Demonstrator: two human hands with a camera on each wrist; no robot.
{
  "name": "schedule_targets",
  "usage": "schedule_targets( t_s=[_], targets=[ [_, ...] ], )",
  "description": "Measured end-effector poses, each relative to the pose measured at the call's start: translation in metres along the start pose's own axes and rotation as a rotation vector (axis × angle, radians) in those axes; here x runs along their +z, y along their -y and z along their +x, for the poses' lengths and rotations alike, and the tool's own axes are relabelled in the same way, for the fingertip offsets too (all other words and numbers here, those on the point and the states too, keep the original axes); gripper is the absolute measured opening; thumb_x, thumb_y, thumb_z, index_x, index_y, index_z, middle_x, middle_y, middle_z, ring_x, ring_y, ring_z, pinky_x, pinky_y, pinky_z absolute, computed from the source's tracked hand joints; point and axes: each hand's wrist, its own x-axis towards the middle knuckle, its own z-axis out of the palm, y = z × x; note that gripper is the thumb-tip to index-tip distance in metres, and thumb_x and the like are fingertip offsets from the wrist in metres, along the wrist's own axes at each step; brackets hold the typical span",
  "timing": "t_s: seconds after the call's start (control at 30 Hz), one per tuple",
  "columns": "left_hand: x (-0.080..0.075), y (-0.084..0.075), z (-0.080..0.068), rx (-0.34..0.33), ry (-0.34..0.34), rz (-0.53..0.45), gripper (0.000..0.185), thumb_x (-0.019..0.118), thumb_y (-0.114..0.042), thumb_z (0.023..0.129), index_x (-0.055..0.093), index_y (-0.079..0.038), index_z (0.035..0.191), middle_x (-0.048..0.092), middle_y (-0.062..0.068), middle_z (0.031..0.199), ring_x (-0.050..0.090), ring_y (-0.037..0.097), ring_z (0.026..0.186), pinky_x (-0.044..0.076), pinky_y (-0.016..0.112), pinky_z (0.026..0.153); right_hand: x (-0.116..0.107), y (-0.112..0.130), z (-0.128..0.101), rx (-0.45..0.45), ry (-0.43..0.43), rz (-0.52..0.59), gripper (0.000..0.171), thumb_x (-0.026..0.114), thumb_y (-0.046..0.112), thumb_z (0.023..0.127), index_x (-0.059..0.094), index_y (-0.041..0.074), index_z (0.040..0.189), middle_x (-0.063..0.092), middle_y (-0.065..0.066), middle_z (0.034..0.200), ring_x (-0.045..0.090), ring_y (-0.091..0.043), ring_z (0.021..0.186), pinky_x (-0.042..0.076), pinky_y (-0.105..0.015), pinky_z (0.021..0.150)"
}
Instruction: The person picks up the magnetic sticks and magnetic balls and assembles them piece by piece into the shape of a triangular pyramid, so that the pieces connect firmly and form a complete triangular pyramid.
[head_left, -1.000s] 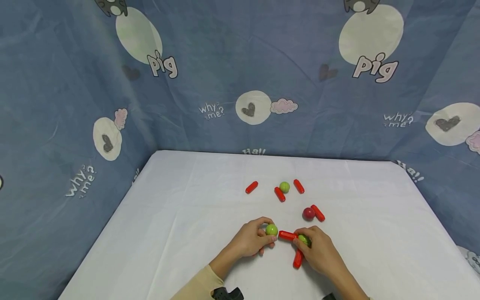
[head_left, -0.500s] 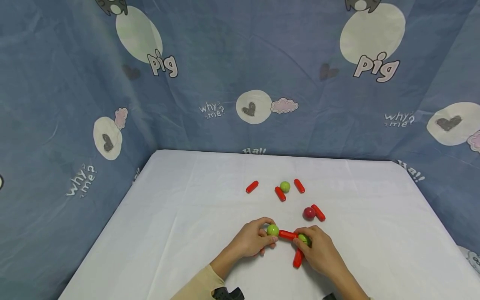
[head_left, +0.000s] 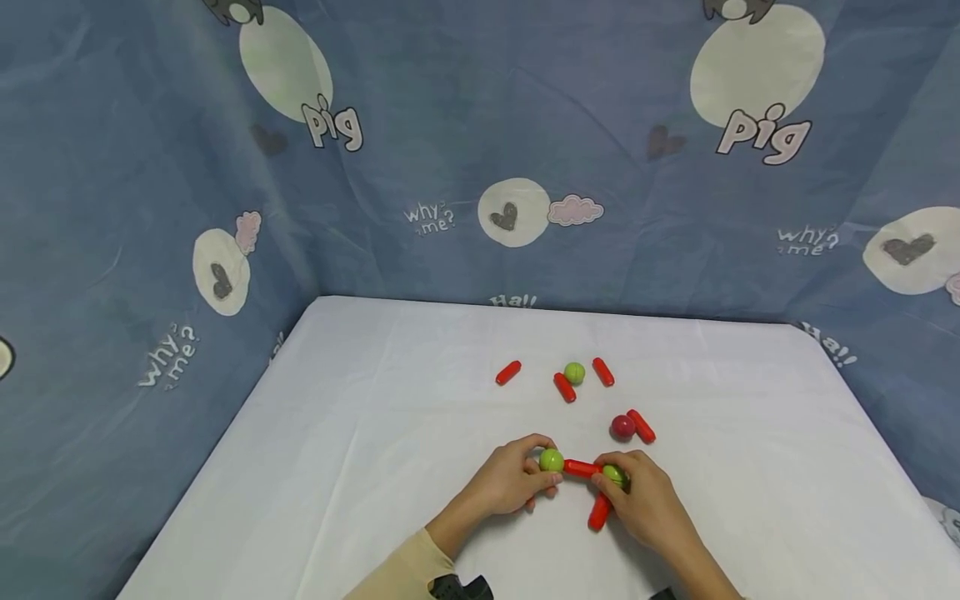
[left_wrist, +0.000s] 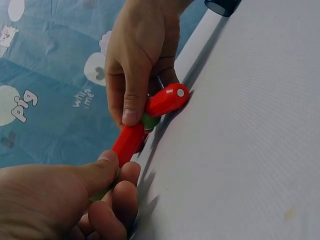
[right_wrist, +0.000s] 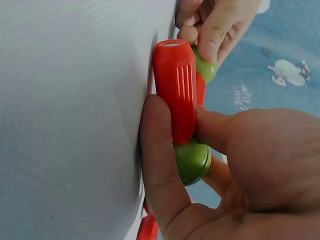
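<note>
Left hand [head_left: 510, 479] pinches one green ball [head_left: 551, 461] and right hand [head_left: 647, 498] another green ball [head_left: 616, 476], with a blue printed curtain [head_left: 420, 125] behind the white counter [head_left: 412, 375]. Between these balls lies a red stick [head_left: 581, 468], another stick [head_left: 599, 512] slanting nearer; farther back are four more sticks [head_left: 508, 372], a third green ball [head_left: 575, 372] and a dark red ball [head_left: 622, 427].

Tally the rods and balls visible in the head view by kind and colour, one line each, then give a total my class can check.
Red rods: 6
Green balls: 3
Dark red ball: 1
Total: 10
</note>
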Motion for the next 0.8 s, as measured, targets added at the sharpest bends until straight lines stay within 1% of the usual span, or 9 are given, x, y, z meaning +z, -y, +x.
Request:
schedule_targets(
  t_s=[0.23, 0.43, 0.6, 0.8],
  targets=[
    [0.0012, 0.0004, 0.0016, -0.016, -0.008, -0.014, 0.034, 0.074, -0.024, 0.095, 0.061, -0.020, 0.126, 0.069, -0.008, 0.067, 0.051, 0.008, 0.043, 0.030, 0.020, 0.040, 0.0012, -0.0010, 0.0007, 0.027, 0.015, 0.006, 0.027, 0.077, 0.029, 0.091, 0.073, 0.013, 0.114, 0.063, -0.007, 0.102, 0.055, -0.019, 0.087, 0.052, -0.035, 0.077],
    [0.0004, 0.0000, 0.0015, -0.016, -0.008, -0.021, 0.035, 0.073, -0.024, 0.095, 0.061, -0.020, 0.127, 0.068, -0.008, 0.067, 0.051, 0.008, 0.043, 0.030, 0.020, 0.041, 0.0021, -0.0011, 0.0028, 0.022, 0.025, 0.001, 0.026, 0.079, 0.032, 0.089, 0.075, 0.016, 0.110, 0.062, -0.004, 0.098, 0.053, -0.017, 0.083, 0.044, -0.029, 0.070],
    [0.0005, -0.0009, 0.0012, -0.010, -0.012, -0.021, 0.035, 0.073, -0.023, 0.095, 0.062, -0.020, 0.129, 0.068, -0.008, 0.067, 0.052, 0.008, 0.043, 0.030, 0.020, 0.041, 0.0019, 0.0002, 0.0031, 0.022, 0.031, -0.005, 0.028, 0.080, 0.035, 0.088, 0.077, 0.016, 0.109, 0.062, -0.001, 0.094, 0.051, -0.015, 0.081, 0.040, -0.028, 0.067],
    [0.0008, -0.0006, 0.0018, -0.007, -0.016, -0.039, 0.035, 0.074, -0.023, 0.095, 0.063, -0.020, 0.128, 0.069, -0.006, 0.068, 0.052, 0.009, 0.043, 0.030, 0.019, 0.040, 0.0027, 0.0005, 0.0024, 0.021, 0.027, -0.019, 0.028, 0.081, 0.033, 0.087, 0.078, 0.014, 0.108, 0.064, 0.002, 0.093, 0.051, -0.014, 0.078, 0.039, -0.027, 0.066]
  ],
)
